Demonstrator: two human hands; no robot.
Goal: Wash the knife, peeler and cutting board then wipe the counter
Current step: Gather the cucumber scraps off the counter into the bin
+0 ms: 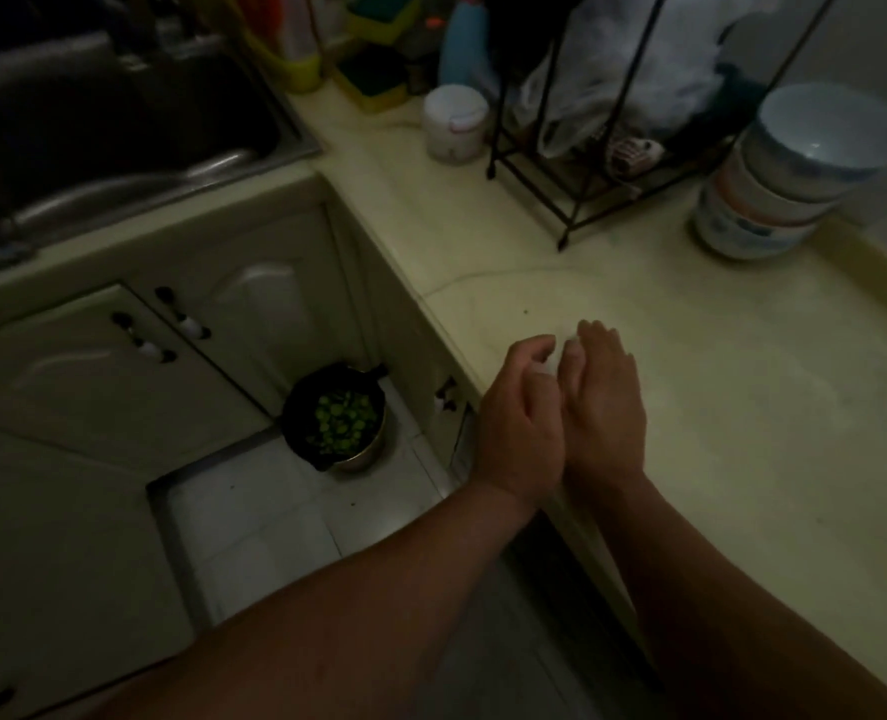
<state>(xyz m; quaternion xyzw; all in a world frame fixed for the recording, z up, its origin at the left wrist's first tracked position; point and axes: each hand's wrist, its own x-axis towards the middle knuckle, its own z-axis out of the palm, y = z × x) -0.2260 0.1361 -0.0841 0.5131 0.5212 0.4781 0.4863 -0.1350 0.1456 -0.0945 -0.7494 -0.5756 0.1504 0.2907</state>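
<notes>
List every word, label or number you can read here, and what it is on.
No text is legible; the picture is dark and blurred.
white jar: pink mark on the lid, too blurred to read.
stacked bowls: blue and red print, too blurred to read.
blue bottle: no label readable.

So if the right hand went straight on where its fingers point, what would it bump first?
The right hand would cross bare counter, then probably meet the black wire rack; depth is unclear.
</notes>
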